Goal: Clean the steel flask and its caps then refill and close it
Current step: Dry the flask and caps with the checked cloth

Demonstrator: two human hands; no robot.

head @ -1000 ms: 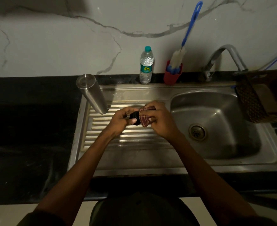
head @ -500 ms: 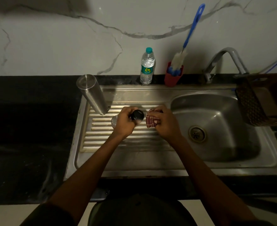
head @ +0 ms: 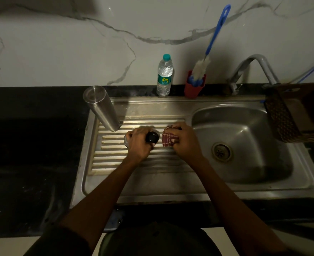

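Observation:
The steel flask (head: 101, 108) stands upside down on the ribbed drainboard (head: 115, 159), at its back left corner. My left hand (head: 138, 144) grips a black cap (head: 152, 137) just above the drainboard. A steel cap (head: 126, 141) peeks out beside that hand's left side, mostly hidden. My right hand (head: 185, 143) holds a bunched red checked cloth (head: 168, 138) a little right of the black cap, apart from it.
A plastic water bottle (head: 164, 75) and a red cup (head: 194, 88) holding a blue-handled bottle brush (head: 201, 66) stand at the wall. The sink basin (head: 245, 150) with its drain lies right, under the tap (head: 252, 69). A brown woven basket (head: 296, 112) hangs at the right.
My hands have come apart: the cloth no longer wraps the black cap. The left hand has lowered the cap toward the drainboard, while the right holds the cloth beside it.

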